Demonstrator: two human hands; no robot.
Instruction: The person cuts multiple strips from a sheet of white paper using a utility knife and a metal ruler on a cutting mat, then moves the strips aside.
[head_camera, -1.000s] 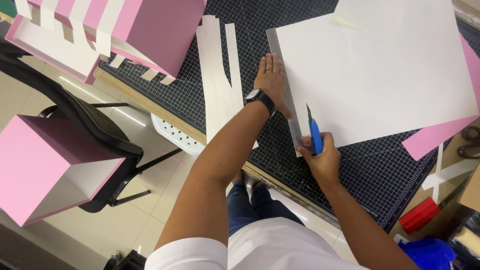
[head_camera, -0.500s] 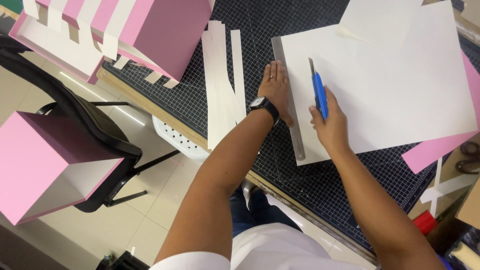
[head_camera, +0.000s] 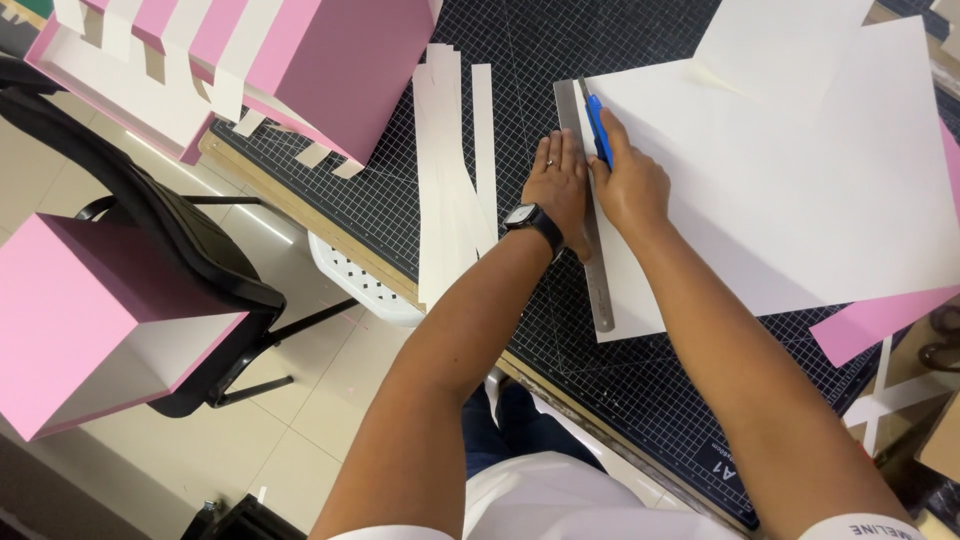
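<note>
- My left hand (head_camera: 560, 185) presses flat on the metal ruler (head_camera: 585, 225).
- My right hand (head_camera: 630, 185) grips a blue knife (head_camera: 598, 128) against the ruler's edge, on the white sheet (head_camera: 790, 170).
- White strips (head_camera: 452, 170) lie just left.

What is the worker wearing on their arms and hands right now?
Both forearms are bare, no gloves. The left hand has a thin ring on one finger, and a black wristwatch with a square dark face sits on that wrist. The right hand wears nothing visible. Short white sleeves show at the bottom edge; the right sleeve carries small dark lettering.
</note>
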